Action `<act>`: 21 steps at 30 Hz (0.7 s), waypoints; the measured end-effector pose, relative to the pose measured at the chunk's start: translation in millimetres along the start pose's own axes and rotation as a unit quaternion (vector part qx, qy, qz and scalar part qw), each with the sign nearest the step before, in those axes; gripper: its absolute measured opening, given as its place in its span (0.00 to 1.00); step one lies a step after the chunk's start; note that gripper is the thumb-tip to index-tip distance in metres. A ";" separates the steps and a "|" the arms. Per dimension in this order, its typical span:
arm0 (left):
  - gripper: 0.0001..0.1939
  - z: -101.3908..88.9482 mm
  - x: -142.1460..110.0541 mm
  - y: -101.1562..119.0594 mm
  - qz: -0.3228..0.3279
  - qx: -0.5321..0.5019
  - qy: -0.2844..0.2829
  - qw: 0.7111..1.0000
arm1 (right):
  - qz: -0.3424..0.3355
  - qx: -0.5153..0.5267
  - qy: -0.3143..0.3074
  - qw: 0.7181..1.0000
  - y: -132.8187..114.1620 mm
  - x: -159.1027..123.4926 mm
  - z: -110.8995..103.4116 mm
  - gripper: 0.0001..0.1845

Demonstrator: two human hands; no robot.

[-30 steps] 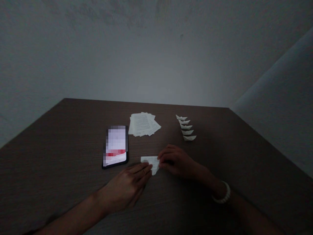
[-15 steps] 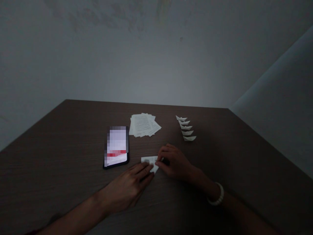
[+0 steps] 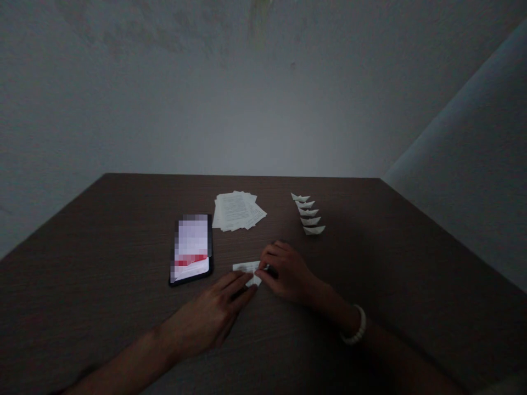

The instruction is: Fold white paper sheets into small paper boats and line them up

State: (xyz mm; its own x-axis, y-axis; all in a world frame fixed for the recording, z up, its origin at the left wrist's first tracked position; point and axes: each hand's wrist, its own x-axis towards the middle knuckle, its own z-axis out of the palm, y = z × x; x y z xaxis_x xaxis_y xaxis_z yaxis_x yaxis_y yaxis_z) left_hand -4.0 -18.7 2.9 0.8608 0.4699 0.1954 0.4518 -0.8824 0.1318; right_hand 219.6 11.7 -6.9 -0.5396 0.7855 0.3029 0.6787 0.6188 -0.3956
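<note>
Change noted: the right hand [image 3: 288, 274] is sitting closer to the left hand than in the preceding views, and its fingers are covering more of the small white folded piece of printed paper [image 3: 246, 267]. This means the paper's right end is now coming under the right fingers, which are pinching narrowly there; a bit of it seems to be standing up beside them. The left hand [image 3: 214, 312] is lying palm down, its fingers extending close together and pressing the paper's lower left part. The paper is resting on the dark brown wood-grain desk [image 3: 123, 219], well in from the far edge; the near edge is falling out of view.

Surface: a black phone with a lit, partly pixelated screen [image 3: 191, 247] is lying toward the left edge. A fanned stack of white printed sheets [image 3: 236, 211] is lying nearer the far edge. Five small white paper boats [image 3: 308, 213] are standing in a row toward the far right corner.

Room: dim light is falling on a stained grey wall [image 3: 263, 109] behind the far edge.
</note>
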 end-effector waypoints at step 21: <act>0.22 -4.1 2.3 2.1 0.018 -0.001 0.003 1.000 | 0.040 0.021 0.031 0.998 -0.5 0.2 5.6 0.05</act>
State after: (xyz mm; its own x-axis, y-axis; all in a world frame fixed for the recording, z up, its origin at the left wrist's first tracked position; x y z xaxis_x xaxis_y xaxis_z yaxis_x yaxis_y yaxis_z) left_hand -2.0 -19.4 7.6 0.8752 0.4378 0.2058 0.4197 -0.8988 0.1267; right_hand 216.4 11.5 -11.5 -0.4510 0.8327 0.3213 0.6972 0.5534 -0.4558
